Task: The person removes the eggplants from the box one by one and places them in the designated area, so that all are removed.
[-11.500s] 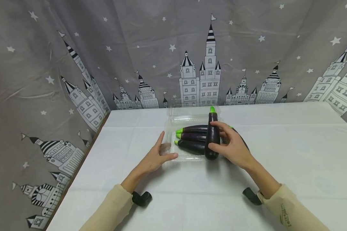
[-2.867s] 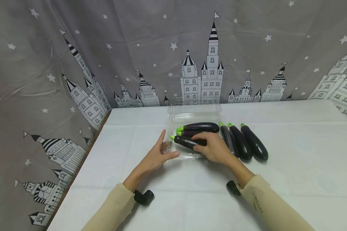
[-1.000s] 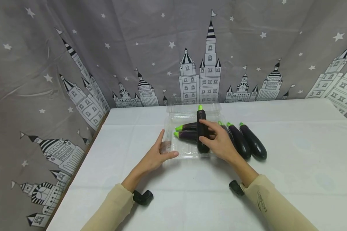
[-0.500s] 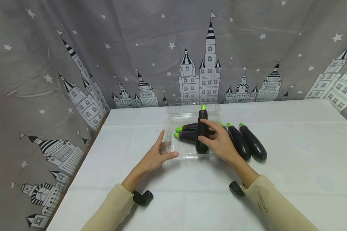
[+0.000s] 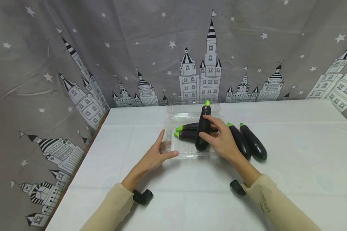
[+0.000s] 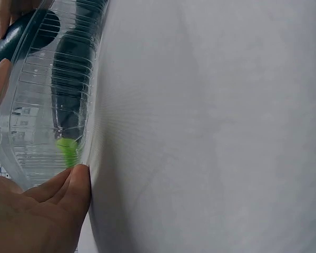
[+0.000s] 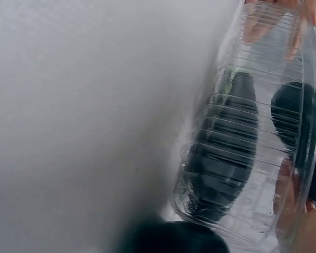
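Note:
My right hand [image 5: 224,139] pinches a dark purple eggplant [image 5: 203,142] between thumb and fingers. It hangs tilted above the clear plastic container [image 5: 180,148], its green stem end pointing to the back. Two more eggplants [image 5: 187,136] lie side by side in the container, stems to the left and partly covered by the held one. My left hand [image 5: 154,157] rests at the container's front left corner, thumb and fingers spread. In the left wrist view, fingertips [image 6: 80,176] touch its ribbed wall. Through that wall an eggplant [image 7: 226,153] shows in the right wrist view.
Two eggplants [image 5: 240,141] lie on the white tablecloth [image 5: 300,154] right of the container, stems to the back. The container's clear lid [image 5: 193,108] lies back at the rear. A grey castle-print curtain [image 5: 150,38] stands behind the table.
Since the earliest frame, eggplants have been laid on the cloth at right. My right hand has taken the front eggplant and turned its stem to the back, just now lifting slightly. My left hand stays.

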Available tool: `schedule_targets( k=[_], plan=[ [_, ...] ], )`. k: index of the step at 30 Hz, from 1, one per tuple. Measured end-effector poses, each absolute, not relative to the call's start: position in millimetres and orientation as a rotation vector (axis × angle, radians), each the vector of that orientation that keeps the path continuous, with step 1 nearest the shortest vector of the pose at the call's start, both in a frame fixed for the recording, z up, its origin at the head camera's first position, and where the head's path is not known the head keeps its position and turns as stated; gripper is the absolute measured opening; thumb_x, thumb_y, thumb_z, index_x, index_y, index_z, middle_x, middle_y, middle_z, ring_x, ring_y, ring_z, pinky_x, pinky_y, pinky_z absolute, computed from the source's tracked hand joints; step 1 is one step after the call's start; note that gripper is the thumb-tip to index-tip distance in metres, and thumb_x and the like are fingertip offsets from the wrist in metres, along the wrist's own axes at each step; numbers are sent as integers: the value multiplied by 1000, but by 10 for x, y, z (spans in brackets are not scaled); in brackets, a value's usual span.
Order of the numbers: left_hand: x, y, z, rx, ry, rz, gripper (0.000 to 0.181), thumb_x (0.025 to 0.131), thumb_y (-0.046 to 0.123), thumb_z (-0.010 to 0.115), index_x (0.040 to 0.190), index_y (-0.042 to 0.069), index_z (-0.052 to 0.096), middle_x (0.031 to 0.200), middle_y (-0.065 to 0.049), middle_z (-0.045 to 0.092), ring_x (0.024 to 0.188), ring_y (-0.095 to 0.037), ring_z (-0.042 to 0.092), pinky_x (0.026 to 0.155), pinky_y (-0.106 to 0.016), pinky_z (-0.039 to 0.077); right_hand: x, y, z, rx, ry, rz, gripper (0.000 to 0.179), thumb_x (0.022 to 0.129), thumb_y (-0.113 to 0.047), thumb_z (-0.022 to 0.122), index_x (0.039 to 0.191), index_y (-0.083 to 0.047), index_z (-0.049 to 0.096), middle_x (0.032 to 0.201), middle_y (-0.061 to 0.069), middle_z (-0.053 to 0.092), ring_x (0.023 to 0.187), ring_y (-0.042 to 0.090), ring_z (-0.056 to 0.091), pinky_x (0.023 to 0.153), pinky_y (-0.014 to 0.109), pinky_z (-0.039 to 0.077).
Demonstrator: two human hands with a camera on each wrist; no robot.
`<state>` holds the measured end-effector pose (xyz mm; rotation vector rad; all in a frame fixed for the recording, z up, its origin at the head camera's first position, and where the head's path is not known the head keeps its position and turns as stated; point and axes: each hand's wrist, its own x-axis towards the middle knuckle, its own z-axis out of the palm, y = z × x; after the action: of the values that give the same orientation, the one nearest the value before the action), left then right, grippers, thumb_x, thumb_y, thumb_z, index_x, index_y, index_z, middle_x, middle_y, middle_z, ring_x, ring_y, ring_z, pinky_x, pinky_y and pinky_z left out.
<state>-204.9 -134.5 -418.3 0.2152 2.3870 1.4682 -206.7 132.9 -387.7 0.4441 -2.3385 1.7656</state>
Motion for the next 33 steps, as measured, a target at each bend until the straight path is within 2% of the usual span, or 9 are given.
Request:
schedule_targets(
  k=[7, 12, 18, 26, 33],
  plan=[
    [-2057, -1339, -4168, 229, 2393, 1472, 109, 86, 40, 76, 160, 24, -2, 152, -20, 38, 138, -37, 38, 107, -56, 34, -2059, 1399, -3736, 428, -2361, 1810, 57, 91, -5, 70, 144, -10, 50, 139, 16, 46, 119, 33, 55, 90, 45, 52],
    [-2043, -1336, -4155, 222, 2389, 1471, 111, 84, 44, 78, 160, 26, -2, 152, -20, 37, 138, -37, 38, 107, -56, 34, -2019, 1545, -3637, 439, -2458, 1791, 58, 93, -10, 68, 147, -11, 46, 147, 15, 42, 122, 35, 53, 95, 46, 49],
    [-2035, -1331, -4153, 225, 2386, 1474, 112, 84, 44, 78, 160, 24, -2, 152, -20, 38, 138, -37, 38, 107, -56, 34, -1960, 1828, -3542, 488, -2566, 1757, 57, 95, -12, 66, 148, -11, 45, 140, 19, 47, 120, 37, 55, 90, 46, 51],
    [-2049, -1346, -4165, 228, 2404, 1462, 108, 87, 40, 75, 160, 24, -2, 152, -20, 38, 138, -37, 39, 107, -55, 33, -1875, 2252, -3428, 464, -2666, 1654, 55, 95, -15, 65, 147, -13, 46, 136, 21, 51, 119, 35, 53, 86, 31, 49],
    [-2047, -1338, -4165, 240, 2390, 1477, 111, 85, 43, 77, 160, 22, -2, 152, -21, 38, 138, -37, 38, 107, -55, 34, -1780, 2612, -3442, 393, -2750, 1485, 53, 97, -20, 64, 147, -15, 47, 136, 17, 51, 118, 24, 50, 87, 33, 43]
  ],
)
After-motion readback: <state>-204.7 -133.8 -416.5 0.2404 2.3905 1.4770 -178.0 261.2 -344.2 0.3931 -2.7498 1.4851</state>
